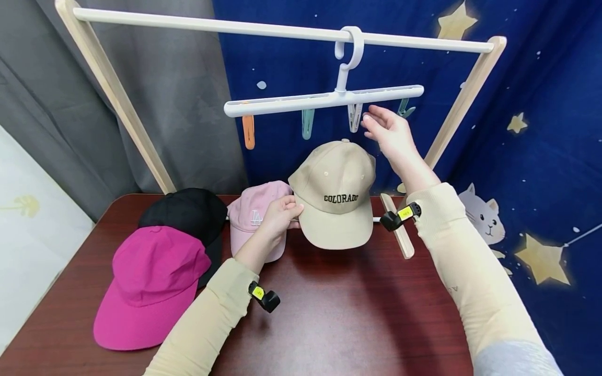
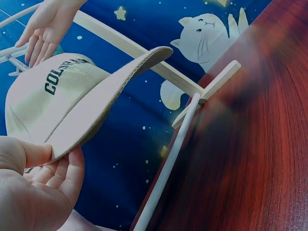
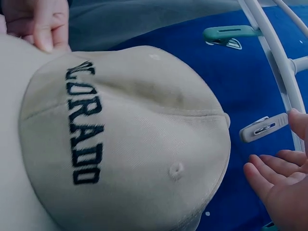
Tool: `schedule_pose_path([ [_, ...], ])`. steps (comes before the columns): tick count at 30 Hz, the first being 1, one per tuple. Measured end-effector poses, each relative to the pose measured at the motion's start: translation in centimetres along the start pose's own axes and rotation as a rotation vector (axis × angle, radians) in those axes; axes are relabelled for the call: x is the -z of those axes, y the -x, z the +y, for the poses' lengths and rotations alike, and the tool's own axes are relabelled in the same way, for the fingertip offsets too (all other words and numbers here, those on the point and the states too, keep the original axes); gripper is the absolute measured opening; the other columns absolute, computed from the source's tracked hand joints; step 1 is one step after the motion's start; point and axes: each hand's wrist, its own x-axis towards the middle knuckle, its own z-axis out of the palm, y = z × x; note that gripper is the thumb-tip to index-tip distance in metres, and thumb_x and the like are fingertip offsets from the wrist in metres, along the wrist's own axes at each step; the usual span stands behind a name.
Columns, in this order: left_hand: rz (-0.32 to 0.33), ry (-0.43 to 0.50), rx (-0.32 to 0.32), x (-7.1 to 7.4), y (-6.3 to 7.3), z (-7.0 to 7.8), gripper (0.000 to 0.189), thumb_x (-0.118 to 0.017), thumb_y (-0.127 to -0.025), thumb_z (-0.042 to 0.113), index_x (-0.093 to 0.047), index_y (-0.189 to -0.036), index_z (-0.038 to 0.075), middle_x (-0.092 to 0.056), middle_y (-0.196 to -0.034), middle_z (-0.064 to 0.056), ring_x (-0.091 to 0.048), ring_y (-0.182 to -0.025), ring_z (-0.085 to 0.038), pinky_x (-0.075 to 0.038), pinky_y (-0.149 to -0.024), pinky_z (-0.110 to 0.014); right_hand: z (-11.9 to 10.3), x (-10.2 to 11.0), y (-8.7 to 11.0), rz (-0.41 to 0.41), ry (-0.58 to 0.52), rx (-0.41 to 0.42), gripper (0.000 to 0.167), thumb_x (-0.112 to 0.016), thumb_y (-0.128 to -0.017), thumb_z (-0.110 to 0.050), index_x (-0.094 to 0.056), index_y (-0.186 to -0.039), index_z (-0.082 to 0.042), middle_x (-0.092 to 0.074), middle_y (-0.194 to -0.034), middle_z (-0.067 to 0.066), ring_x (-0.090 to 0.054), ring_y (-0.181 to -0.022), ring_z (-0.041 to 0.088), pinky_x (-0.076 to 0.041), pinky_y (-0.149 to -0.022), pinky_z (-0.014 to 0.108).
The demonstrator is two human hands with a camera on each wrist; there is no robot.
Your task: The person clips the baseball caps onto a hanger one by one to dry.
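My left hand (image 1: 279,214) pinches a beige cap (image 1: 336,196) with COLORADO lettering at the side of its brim, thumb on top and fingers below. The cap is held up under a white clip hanger (image 1: 324,99), crown upward and brim toward me. My right hand (image 1: 388,133) is raised just right of a white clip (image 1: 355,117) on the hanger, above the cap. In the right wrist view its fingers (image 3: 269,173) are spread with nothing between them, and the thumb is close by the white clip (image 3: 263,128). The cap's back is hidden.
The hanger hooks over a white rod (image 1: 211,26) on a wooden frame. Also on it are an orange clip (image 1: 248,131) and green clips (image 1: 308,124). A pink cap (image 1: 258,203), a black cap (image 1: 188,209) and a magenta cap (image 1: 150,277) lie left on the brown table (image 1: 352,313).
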Motion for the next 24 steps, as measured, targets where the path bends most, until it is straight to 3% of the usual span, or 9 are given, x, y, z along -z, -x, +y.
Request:
schedule_pose_path([
  [12, -0.017, 0.026, 0.003, 0.13, 0.1, 0.13, 0.023, -0.051, -0.095, -0.005, -0.052, -0.116, -0.013, -0.066, -0.077, -0.001, -0.061, -0.059, -0.008, -0.053, -0.055, -0.023, -0.02, -0.5, -0.98, -0.094, -0.187, -0.059, 0.054, -0.046, -0.101, -0.012, -0.025, -0.147, 0.005, -0.03, -0.149, 0.023, -0.038, -0.132, 0.032, -0.037, -0.104, 0.036],
  [18, -0.032, 0.037, -0.005, 0.17, 0.12, 0.13, 0.026, -0.05, -0.095, -0.005, -0.051, -0.119, -0.014, -0.066, -0.078, -0.001, -0.062, -0.06, -0.008, -0.054, -0.056, -0.024, -0.08, -0.56, -0.88, -0.082, -0.207, -0.068, 0.051, -0.046, -0.101, -0.013, -0.029, -0.145, 0.007, -0.036, -0.146, 0.025, -0.046, -0.125, 0.032, -0.038, -0.103, 0.037],
  [24, -0.037, 0.044, -0.006, 0.45, 0.15, 0.09, 0.026, -0.05, -0.095, -0.005, -0.049, -0.12, -0.015, -0.066, -0.078, 0.0, -0.062, -0.06, -0.008, -0.054, -0.057, -0.024, -0.12, -0.55, -0.75, -0.07, -0.2, -0.064, 0.049, -0.047, -0.101, -0.013, -0.033, -0.143, 0.008, -0.04, -0.142, 0.025, -0.056, -0.11, 0.024, -0.046, -0.094, 0.03],
])
